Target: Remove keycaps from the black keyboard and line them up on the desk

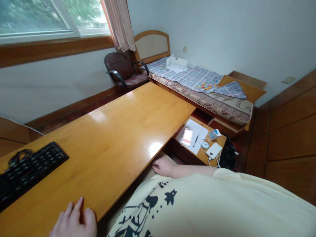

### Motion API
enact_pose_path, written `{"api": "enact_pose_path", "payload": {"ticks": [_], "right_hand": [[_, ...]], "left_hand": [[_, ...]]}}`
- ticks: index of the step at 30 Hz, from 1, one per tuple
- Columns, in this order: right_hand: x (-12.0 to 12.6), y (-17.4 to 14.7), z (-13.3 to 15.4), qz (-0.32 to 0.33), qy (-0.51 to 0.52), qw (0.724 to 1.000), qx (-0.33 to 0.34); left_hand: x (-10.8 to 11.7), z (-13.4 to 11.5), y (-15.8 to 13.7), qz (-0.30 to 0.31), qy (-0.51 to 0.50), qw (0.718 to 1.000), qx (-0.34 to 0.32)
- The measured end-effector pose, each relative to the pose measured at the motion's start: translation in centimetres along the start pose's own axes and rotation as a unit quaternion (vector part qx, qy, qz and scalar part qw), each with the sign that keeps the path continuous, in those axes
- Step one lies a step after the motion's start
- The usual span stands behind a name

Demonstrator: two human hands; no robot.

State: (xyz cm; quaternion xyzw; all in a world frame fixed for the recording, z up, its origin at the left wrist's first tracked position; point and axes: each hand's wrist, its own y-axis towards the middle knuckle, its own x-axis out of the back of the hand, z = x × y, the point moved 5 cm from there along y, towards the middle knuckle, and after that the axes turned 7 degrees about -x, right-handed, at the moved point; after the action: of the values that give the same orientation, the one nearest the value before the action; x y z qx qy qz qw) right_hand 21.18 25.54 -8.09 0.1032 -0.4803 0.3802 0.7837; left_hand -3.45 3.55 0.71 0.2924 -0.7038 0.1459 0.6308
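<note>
On the near edge of the wooden table point(123, 121) rests my left hand point(75, 222), its fingers stretched out and a little apart, with nothing in them. The nearest thing to it on the tabletop is a black keyboard point(32, 168), farther left, with its bundled cable lying behind it. My right hand point(163, 167) lies low by my lap, beside the table's edge. Its fingers are curled in, and no object shows in them. A printed light yellow shirt covers my body between the two hands.
Right of the table, a low wooden surface point(201, 159) holds a paper sheet point(196, 126), a pen point(196, 141), a white device point(214, 150) with cables and a small blue-white packet point(214, 134). A chair point(123, 70) and a bed point(192, 77) stand beyond. A black bag point(228, 153) sits right.
</note>
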Motion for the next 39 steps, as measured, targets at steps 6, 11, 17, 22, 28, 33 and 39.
{"api": "enact_pose_path", "payload": {"ticks": [6,11,17,22,28,33,39], "right_hand": [[0.9,-1.1,0.5,0.002,0.036,0.999,0.028],[7.0,-2.1,2.6,-0.073,0.051,0.980,0.176],[12.7,4.5,5.6,-0.158,-0.014,0.975,0.154],[9.6,8.1,8.2,-0.183,-0.071,0.967,0.162],[8.4,7.7,9.3,-0.126,-0.118,0.970,0.169],[10.6,9.4,10.2,-0.078,-0.116,0.972,0.188],[11.7,15.2,14.8,-0.143,-0.086,0.961,0.221]], "left_hand": [[0.7,-0.9,-0.1,-0.015,0.075,0.997,-0.021],[1.1,1.8,0.0,-0.005,0.009,1.000,0.004],[3.3,3.4,3.9,0.001,0.010,1.000,0.004],[1.3,3.3,6.6,0.043,0.012,0.999,-0.016],[-0.1,4.2,6.4,0.042,0.031,0.998,-0.026],[1.3,4.7,7.5,0.041,0.038,0.998,-0.018],[2.5,1.8,12.8,-0.008,0.026,0.998,-0.054]]}}
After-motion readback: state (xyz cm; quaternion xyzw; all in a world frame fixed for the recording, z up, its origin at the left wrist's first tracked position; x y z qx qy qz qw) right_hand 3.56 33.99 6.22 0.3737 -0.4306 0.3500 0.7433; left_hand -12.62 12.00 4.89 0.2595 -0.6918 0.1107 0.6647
